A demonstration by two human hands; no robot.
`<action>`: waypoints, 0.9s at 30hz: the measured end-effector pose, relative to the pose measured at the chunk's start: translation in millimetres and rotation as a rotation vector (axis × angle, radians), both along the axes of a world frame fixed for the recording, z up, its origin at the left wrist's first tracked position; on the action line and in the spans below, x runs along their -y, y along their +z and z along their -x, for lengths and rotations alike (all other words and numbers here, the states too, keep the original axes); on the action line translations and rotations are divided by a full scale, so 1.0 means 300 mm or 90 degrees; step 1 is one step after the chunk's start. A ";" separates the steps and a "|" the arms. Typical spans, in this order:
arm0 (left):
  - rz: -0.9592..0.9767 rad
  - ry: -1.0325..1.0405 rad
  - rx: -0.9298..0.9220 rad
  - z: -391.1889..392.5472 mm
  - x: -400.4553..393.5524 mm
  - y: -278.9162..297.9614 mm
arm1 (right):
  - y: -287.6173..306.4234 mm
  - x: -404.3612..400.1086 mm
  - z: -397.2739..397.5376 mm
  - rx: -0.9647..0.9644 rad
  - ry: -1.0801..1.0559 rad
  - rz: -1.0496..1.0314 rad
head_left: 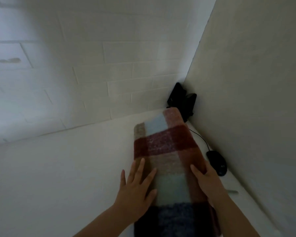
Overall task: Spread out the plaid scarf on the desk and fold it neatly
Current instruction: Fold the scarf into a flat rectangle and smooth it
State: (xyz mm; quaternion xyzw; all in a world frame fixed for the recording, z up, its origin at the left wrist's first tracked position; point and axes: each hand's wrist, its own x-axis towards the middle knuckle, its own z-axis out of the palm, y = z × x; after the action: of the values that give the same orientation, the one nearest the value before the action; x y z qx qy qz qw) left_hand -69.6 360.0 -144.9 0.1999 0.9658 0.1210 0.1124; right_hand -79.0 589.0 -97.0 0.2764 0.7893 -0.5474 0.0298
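Note:
The plaid scarf (167, 151), in red, pale blue, tan and navy blocks, lies as a long strip on the white desk (67, 168), running from the near edge toward the far right corner. My left hand (137, 183) rests flat on the scarf's left edge, fingers spread. On the right edge lies my right hand (207, 180), palm down, its fingers curling over the side of the cloth. The near end of the scarf runs out of view at the bottom.
A black wired mouse (218, 162) sits just right of the scarf, its cable trailing back to a black device (182, 100) in the corner. White brick wall behind, a plain panel on the right. A small pale object (232, 191) lies by my right forearm.

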 end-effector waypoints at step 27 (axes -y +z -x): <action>-0.525 0.719 0.500 0.058 0.317 0.064 | -0.126 0.219 0.129 0.181 0.120 -0.046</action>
State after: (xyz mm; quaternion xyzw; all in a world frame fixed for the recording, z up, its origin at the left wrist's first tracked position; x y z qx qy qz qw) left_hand -87.0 264.8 -125.6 -0.3506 0.6887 0.5681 0.2829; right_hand -117.8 523.4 -134.9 0.2769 0.8186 -0.4690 0.1826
